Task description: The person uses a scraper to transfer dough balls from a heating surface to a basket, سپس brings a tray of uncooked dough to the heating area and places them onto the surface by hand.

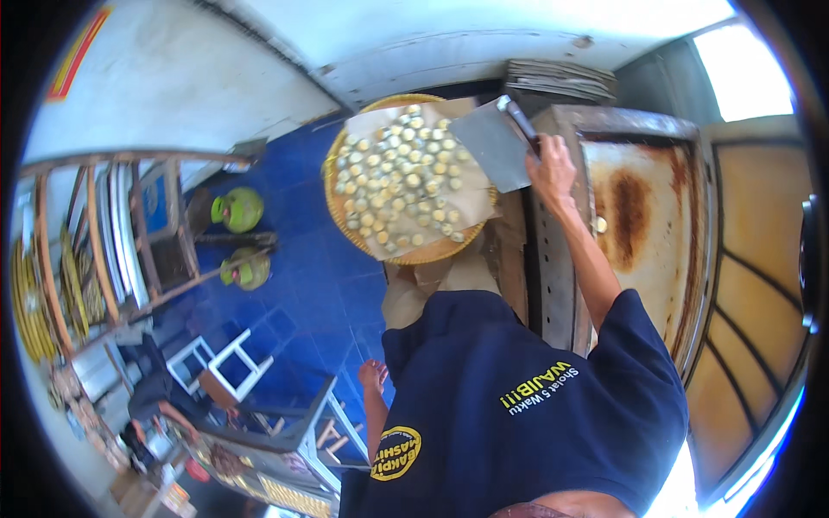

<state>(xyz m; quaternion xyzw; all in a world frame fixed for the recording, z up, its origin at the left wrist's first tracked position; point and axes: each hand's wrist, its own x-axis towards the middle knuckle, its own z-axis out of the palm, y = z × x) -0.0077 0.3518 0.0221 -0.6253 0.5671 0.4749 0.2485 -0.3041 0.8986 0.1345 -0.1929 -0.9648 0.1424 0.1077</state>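
My right hand [553, 168] grips the dark handle of a wide, flat metal scraper [492, 147], held at the right edge of a round woven tray [344, 223]. Brown paper [471, 190] lines the tray, with several small round, pale golden pastries [406, 160] spread over it. Just right of my hand stands a rusty metal oven-like cabinet [648, 207]; a single pale round piece [601, 224] is on it. My left hand [373, 374] hangs low by my side, away from the tray, its fingers curled; whether anything is inside cannot be made out.
A wooden rack [112, 242] of trays and two green gas cylinders [237, 210] stand left on blue floor tiles [315, 276]. Lower left are white stools [246, 367], a worktable [302, 440] and another person [160, 401]. Stacked flat sheets [557, 78] lie behind the cabinet; a door [743, 276] is at right.
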